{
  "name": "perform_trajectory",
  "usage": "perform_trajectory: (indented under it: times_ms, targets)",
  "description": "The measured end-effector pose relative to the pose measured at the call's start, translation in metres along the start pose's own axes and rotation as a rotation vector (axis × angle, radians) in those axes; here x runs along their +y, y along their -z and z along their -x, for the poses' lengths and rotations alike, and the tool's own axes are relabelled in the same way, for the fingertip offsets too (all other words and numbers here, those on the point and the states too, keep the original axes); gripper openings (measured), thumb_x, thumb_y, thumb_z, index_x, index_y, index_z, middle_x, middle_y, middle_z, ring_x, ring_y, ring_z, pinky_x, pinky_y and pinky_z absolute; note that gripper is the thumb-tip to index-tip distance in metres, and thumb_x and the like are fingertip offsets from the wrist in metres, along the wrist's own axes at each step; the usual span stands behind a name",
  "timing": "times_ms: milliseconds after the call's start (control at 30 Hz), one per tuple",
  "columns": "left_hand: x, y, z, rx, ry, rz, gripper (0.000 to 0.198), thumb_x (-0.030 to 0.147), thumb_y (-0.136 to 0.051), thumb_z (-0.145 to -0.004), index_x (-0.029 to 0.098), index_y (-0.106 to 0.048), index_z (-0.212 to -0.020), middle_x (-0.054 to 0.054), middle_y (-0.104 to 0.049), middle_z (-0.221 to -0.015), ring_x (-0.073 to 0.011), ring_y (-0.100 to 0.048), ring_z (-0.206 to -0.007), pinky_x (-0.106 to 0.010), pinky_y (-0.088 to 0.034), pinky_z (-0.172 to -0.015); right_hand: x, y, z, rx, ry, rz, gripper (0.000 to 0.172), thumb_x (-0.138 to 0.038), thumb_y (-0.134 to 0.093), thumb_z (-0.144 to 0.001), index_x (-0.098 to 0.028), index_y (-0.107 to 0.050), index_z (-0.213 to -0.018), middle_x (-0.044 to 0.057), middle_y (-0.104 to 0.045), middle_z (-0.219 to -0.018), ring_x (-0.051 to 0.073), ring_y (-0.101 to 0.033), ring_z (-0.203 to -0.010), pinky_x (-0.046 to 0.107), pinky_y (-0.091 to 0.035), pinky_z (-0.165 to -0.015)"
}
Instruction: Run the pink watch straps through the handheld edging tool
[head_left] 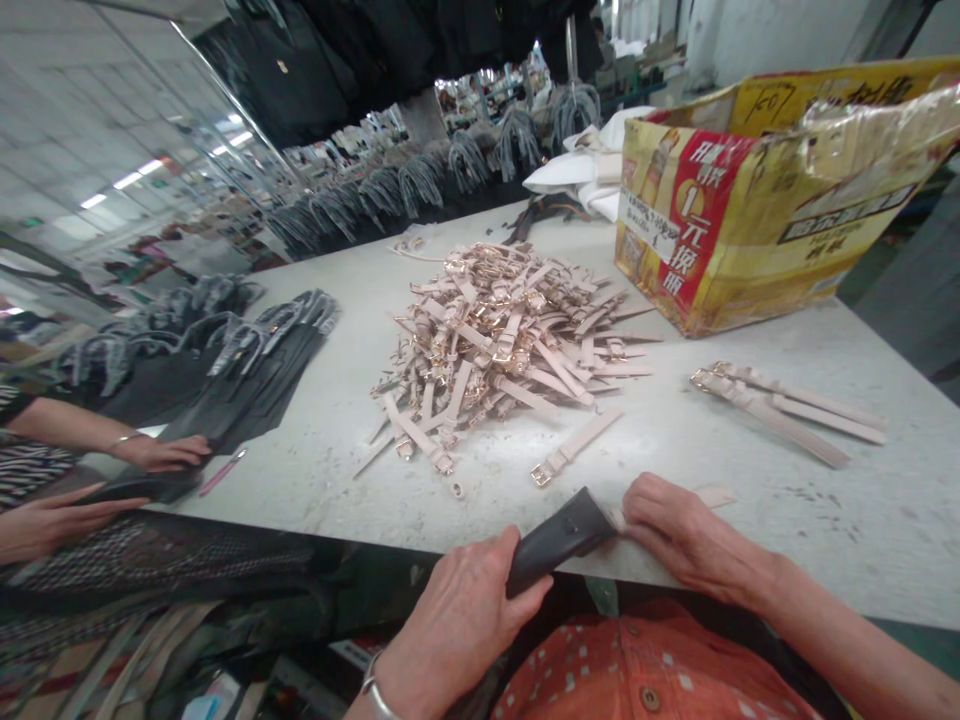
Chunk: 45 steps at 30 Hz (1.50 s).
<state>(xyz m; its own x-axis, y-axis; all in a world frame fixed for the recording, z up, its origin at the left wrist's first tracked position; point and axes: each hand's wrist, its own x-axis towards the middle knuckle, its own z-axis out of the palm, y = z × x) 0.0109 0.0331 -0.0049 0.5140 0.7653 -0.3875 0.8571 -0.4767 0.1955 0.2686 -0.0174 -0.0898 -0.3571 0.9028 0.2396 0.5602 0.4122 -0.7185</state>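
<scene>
Long white lamps [139, 175] are shining on the ceiling of a big workroom, and a pale grey table [772, 540] is filling the middle. Many light pink straps with gold buckles [510, 340] are lying on it in a big heap. One loose pink strap [577, 447] is lying just in front, and a few pale straps [795, 410] are lying together to the right. Behind those, a yellow and red cardboard box [750, 210] is standing. At the near edge, the left hand [480, 610] is gripping a smooth, black, flat piece [559, 540] between thumb and fingers. Bent fingers of the right hand [679, 530] are pinching a pale pink strip [718, 496] by the black piece's end; the strip is showing on both sides of that hand. Off to the left, another person's hand [169, 453] is reaching near a thin pink tool [223, 472].
</scene>
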Motion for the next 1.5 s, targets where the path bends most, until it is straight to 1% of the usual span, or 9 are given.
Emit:
perform_trajectory:
  times_ms: [200,400,500,700,933,1033,1233,1333,1500]
  targets:
    - [0.001,0.002,0.002,-0.004,-0.010,-0.029,0.028,0.047,-0.048,-0.085,0.024,-0.055,-0.099,-0.004,-0.068,-0.081,-0.0285,-0.066,-0.080,-0.038,-0.049,-0.071,-0.003,0.001,-0.003,0.010,-0.076,-0.048,0.014,-0.017,-0.041,-0.094,-0.016,-0.045,-0.082,0.003,-0.048,-0.083,0.015,-0.043,-0.078,0.030,-0.034,-0.071]
    - [0.001,0.004,0.001,-0.019,-0.019,-0.022,0.027,0.048,-0.049,-0.084,0.024,-0.055,-0.095,-0.003,-0.068,-0.081,-0.0280,-0.066,-0.080,-0.038,-0.049,-0.070,0.002,-0.012,-0.008,0.027,-0.116,0.159,0.013,-0.021,-0.042,-0.094,-0.017,-0.044,-0.082,0.001,-0.048,-0.081,0.015,-0.043,-0.074,0.030,-0.031,-0.069]
    - [0.000,0.005,0.002,-0.027,-0.008,-0.006,0.026,0.048,-0.050,-0.084,0.024,-0.055,-0.094,-0.003,-0.068,-0.082,-0.0271,-0.065,-0.080,-0.036,-0.048,-0.070,0.006,-0.018,-0.009,0.048,-0.155,0.205,0.013,-0.022,-0.041,-0.095,-0.018,-0.046,-0.083,0.001,-0.048,-0.081,0.015,-0.043,-0.074,0.030,-0.031,-0.069]
    - [0.001,0.004,0.004,-0.051,-0.020,0.022,0.027,0.049,-0.049,-0.084,0.025,-0.056,-0.094,-0.002,-0.067,-0.082,-0.0269,-0.065,-0.080,-0.037,-0.048,-0.071,0.010,-0.020,-0.009,0.026,-0.194,0.162,0.014,-0.022,-0.040,-0.096,-0.018,-0.047,-0.084,0.001,-0.048,-0.083,0.016,-0.044,-0.076,0.029,-0.033,-0.070]
    - [0.018,0.005,-0.005,-0.017,-0.025,-0.031,0.032,0.051,-0.047,-0.084,0.024,-0.056,-0.100,-0.005,-0.068,-0.084,-0.0302,-0.065,-0.083,-0.043,-0.049,-0.073,0.013,-0.020,-0.007,0.084,-0.208,0.119,0.017,-0.021,-0.035,-0.096,-0.017,-0.043,-0.082,0.002,-0.045,-0.080,0.015,-0.043,-0.074,0.028,-0.033,-0.067]
    - [0.019,0.007,-0.006,-0.010,-0.025,-0.019,0.033,0.051,-0.046,-0.085,0.023,-0.056,-0.097,-0.005,-0.068,-0.083,-0.0298,-0.065,-0.081,-0.041,-0.050,-0.072,0.015,-0.019,-0.006,0.106,-0.222,0.099,0.016,-0.022,-0.035,-0.096,-0.017,-0.044,-0.083,0.002,-0.045,-0.079,0.015,-0.043,-0.072,0.028,-0.033,-0.065]
    - [0.012,0.012,-0.002,-0.035,-0.027,-0.008,0.029,0.049,-0.048,-0.084,0.024,-0.057,-0.096,-0.004,-0.068,-0.082,-0.0277,-0.065,-0.081,-0.039,-0.049,-0.072,0.015,-0.018,-0.006,0.122,-0.253,0.047,0.015,-0.022,-0.035,-0.095,-0.017,-0.045,-0.084,0.002,-0.047,-0.079,0.014,-0.045,-0.072,0.028,-0.035,-0.067]
    - [0.016,0.014,-0.006,-0.036,-0.040,-0.027,0.030,0.050,-0.048,-0.084,0.024,-0.057,-0.095,-0.004,-0.068,-0.082,-0.0281,-0.065,-0.080,-0.038,-0.049,-0.070,0.014,-0.017,-0.007,0.119,-0.260,0.032,0.016,-0.023,-0.036,-0.095,-0.017,-0.045,-0.083,0.002,-0.048,-0.079,0.015,-0.045,-0.072,0.028,-0.036,-0.066]
    - [0.024,0.011,-0.014,0.001,-0.043,-0.012,0.029,0.049,-0.048,-0.084,0.023,-0.057,-0.095,-0.004,-0.069,-0.081,-0.0270,-0.066,-0.079,-0.035,-0.048,-0.067,0.012,-0.018,-0.008,0.166,-0.275,-0.005,0.017,-0.025,-0.036,-0.096,-0.018,-0.045,-0.084,0.002,-0.048,-0.079,0.015,-0.045,-0.073,0.028,-0.036,-0.066]
